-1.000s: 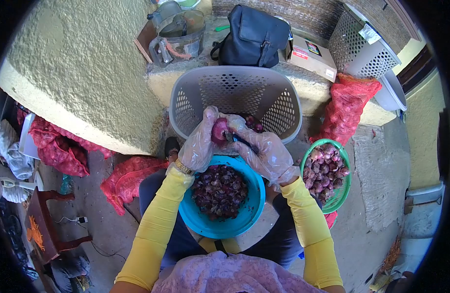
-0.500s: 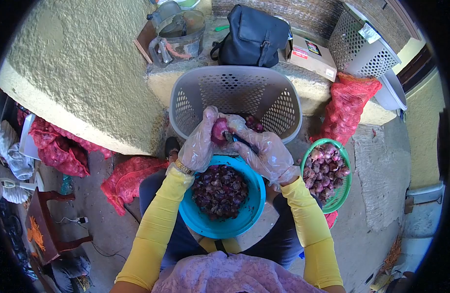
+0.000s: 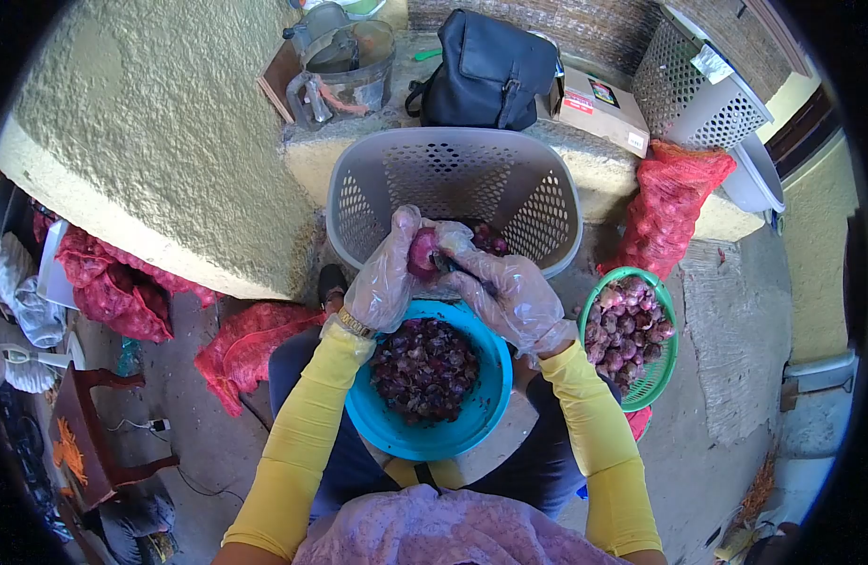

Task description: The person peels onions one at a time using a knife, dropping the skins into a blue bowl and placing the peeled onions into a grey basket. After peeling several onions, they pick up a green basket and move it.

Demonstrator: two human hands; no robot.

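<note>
Closed around a red onion point(image 3: 422, 254) is my left hand point(image 3: 382, 281), in a clear plastic glove. My right hand point(image 3: 519, 294), gloved the same way, grips a small knife point(image 3: 442, 263) against the onion's right side; the fingers cover most of it. Both hands meet above the near rim of a grey perforated basket point(image 3: 358, 155), which has a few peeled red onions point(image 3: 491, 239) inside. Below them, between the knees, a blue basin point(image 3: 497, 381) holds a heap of dark onion skins point(image 3: 424, 370).
A green basket point(image 3: 662, 381) of unpeeled onions stands at the right. Red mesh sacks lie on both sides, one point(image 3: 677, 202) against the ledge. On the ledge are a black backpack point(image 3: 495, 71), a cardboard box point(image 3: 603, 108) and a clear bucket point(image 3: 354, 71). A small wooden table point(image 3: 95, 438) lies left.
My right fingers have shifted slightly at the onion, and less of the knife shows. The onion stays in my left hand in nearly the same place.
</note>
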